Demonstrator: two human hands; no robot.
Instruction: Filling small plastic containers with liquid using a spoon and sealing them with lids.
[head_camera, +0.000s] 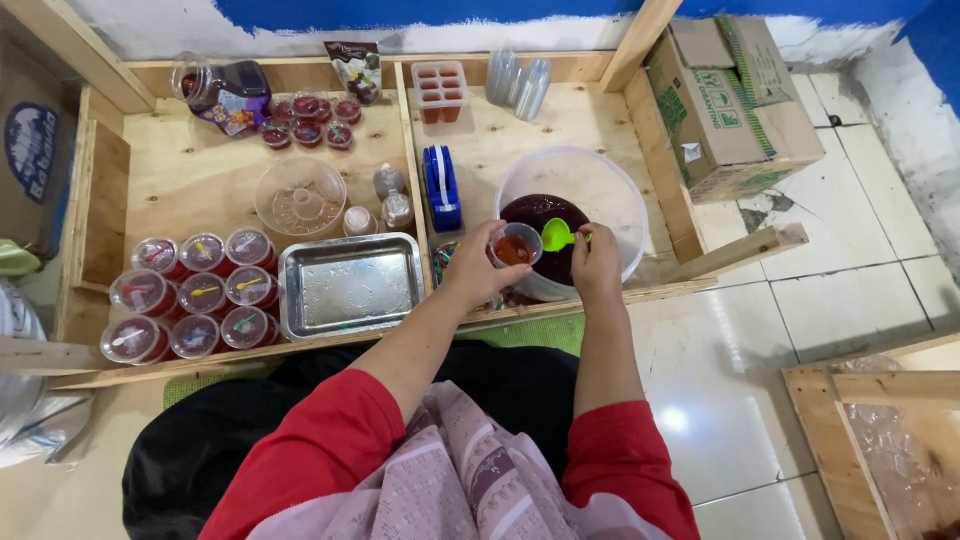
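Both hands meet over the tub (610, 190) at the right of the wooden tray (200, 170). Left hand (478, 268) is wrapped round a small clear cup (516, 245), fingers curled on its side wall, holding it upright at the tub's near rim. Right hand (597, 262) pinches the handle of a green spoon (557, 235), whose bowl sits just beside the cup's mouth, above the dark red jelly (545, 225) in the tub. The cup already shows some reddish filling.

The cup looks like thin plastic: light, and likely to buckle if squeezed, so a grip low on the wall, as here, seems safest; wet jelly on the outside would make it slippery. The spoon is light and stiff, best held near the handle's end, clear of the bowl. The jelly itself looks soft and wobbly, apt to slide off a tilted spoon.

Left of the hands lies a steel pan (351, 285), and beyond it at the tray's left near corner stand lidded cups (195, 290) with small spoons on top. Farther off are a clear bowl (300, 195), a blue tape dispenser (441, 185), more filled cups (308, 120) and a jar (222, 92). A cardboard box (735, 105) stands on the tiled floor (860, 290) at the far right.
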